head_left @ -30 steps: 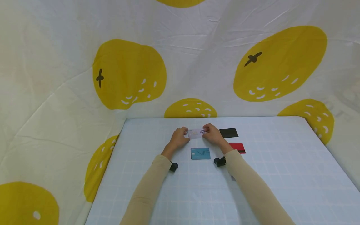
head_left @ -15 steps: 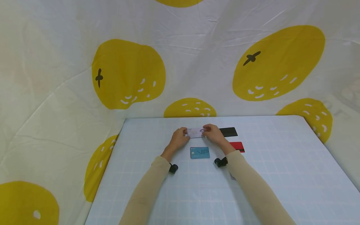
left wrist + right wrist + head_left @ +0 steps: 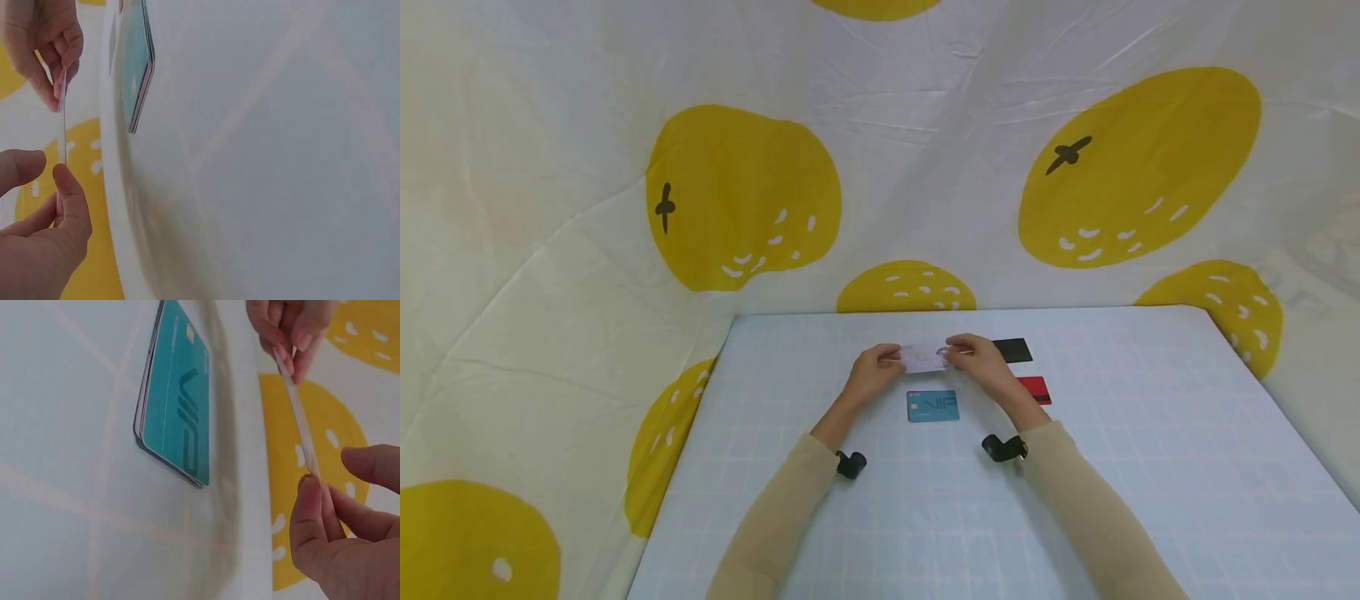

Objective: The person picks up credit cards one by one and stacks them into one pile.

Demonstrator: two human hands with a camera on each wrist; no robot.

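Note:
Both hands hold a thin pale card [image 3: 922, 357] with a faint print, one at each short end. My left hand [image 3: 874, 372] pinches its left end and my right hand [image 3: 982, 362] its right end. In both wrist views the card shows nearly edge-on and raised off the table, with fingertips on its ends. Just nearer than the card lies a teal card [image 3: 933, 407] marked VIP. The right wrist view shows it as the top of a small stack, with several layered edges below it.
A black card [image 3: 1015, 350] lies right of the right hand. A red card [image 3: 1037, 389] with a dark stripe lies nearer, partly hidden by the right forearm. The table [image 3: 1150, 433] has a pale checked cover, and a fruit-print cloth [image 3: 917, 200] hangs behind it.
Both wrists have drawn back towards me and moved apart, while the pale card stays at about the same spot in the head view, held at both ends. The other cards have not moved.

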